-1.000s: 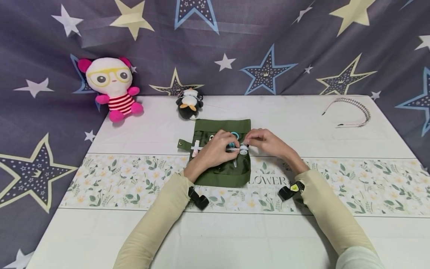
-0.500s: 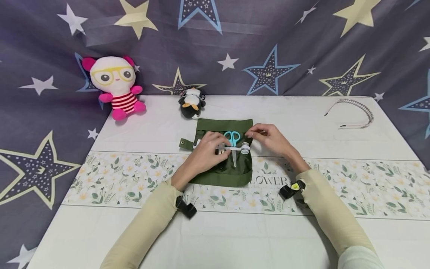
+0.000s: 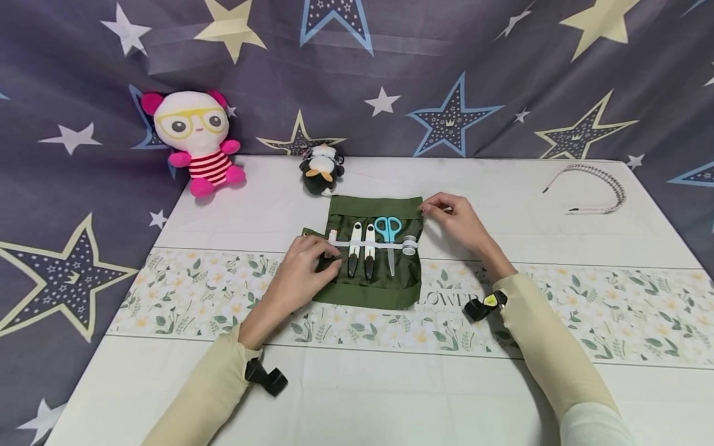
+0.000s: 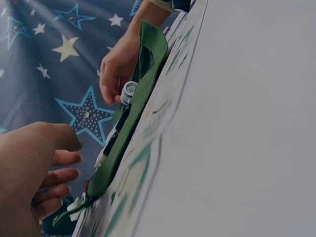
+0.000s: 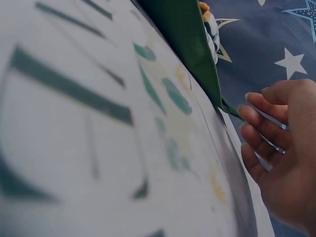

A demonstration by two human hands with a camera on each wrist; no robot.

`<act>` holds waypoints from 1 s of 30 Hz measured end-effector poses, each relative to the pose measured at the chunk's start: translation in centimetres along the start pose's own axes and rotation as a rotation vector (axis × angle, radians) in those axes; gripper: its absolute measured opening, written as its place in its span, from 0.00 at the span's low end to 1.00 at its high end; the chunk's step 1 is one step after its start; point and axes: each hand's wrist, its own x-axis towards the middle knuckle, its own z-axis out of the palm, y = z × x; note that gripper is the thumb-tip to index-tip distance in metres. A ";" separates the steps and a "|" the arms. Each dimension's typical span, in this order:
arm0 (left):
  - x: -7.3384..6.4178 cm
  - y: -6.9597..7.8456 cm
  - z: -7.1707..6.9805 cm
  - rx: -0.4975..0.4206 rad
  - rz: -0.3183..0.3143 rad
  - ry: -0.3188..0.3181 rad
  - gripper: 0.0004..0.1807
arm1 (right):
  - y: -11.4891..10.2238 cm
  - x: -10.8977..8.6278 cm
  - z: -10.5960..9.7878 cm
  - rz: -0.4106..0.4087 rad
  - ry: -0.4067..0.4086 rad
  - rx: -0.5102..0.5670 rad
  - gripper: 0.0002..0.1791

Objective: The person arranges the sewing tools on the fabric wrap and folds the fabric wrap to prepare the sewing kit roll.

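A green fabric tool pouch lies unfolded on the table. Under its white elastic band sit turquoise-handled scissors, two slim white-and-black tools, small white rolls and a small pale piece at the left. My left hand hovers at the pouch's left edge with fingers loosely bent and apart, holding nothing; it partly covers the snap strap. My right hand is at the upper right corner, fingertips touching the cloth edge, with no plain pinch visible.
A pink-and-white plush toy sits at the back left. A penguin plush stands just behind the pouch. At the back right lies a headband. A floral strip crosses the white table, and a star-patterned curtain hangs behind.
My left hand has moved left off the scissors and the middle of the pouch, uncovering the tools. My right hand has shifted slightly up, from beside the white rolls to the pouch's upper right corner.
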 end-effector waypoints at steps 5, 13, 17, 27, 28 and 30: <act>-1.5 -0.6 -0.5 0.045 -0.040 0.049 0.10 | 0.4 0.4 -0.2 0.009 0.035 -0.026 0.13; -3.9 -1.0 -0.7 0.082 -0.157 0.071 0.12 | 0.7 0.9 -0.1 0.023 0.061 -0.041 0.14; -4.7 -0.8 -0.7 0.084 -0.183 0.054 0.10 | 0.5 1.1 0.1 0.034 0.046 -0.082 0.14; -5.3 0.4 -0.9 0.108 -0.253 -0.022 0.12 | 0.5 2.2 0.7 0.034 -0.008 -0.178 0.18; -5.4 0.6 -1.0 0.117 -0.260 -0.029 0.12 | 0.5 2.3 0.7 0.034 -0.007 -0.180 0.18; -5.5 0.8 -1.2 0.134 -0.274 -0.039 0.12 | 0.5 2.4 0.8 0.031 -0.003 -0.182 0.18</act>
